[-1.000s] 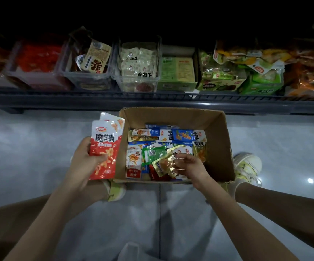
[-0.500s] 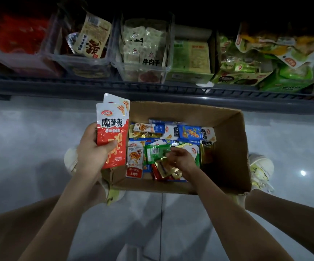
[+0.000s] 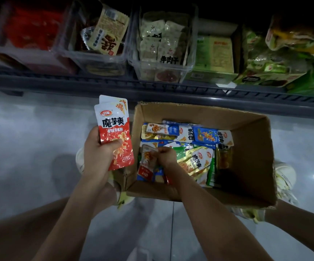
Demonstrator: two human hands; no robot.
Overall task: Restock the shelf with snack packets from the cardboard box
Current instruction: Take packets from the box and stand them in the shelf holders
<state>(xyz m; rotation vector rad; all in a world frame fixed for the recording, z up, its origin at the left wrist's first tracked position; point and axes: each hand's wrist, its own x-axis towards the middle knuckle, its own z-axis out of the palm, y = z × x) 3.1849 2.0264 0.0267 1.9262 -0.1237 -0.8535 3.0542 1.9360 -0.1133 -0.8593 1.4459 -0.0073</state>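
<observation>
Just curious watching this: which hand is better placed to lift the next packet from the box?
The right hand: it reaches inside the cardboard box, fingers pinching a small packet. The left hand holds red packets outside it.

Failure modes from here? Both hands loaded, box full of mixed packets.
1. The left hand grips two red packets by their lower part only; the rear one may slide out.
2. The right hand pinches a small packet near its top, amid the loose pile in the cardboard box; the pinch may slip or drag neighbours along.
</observation>
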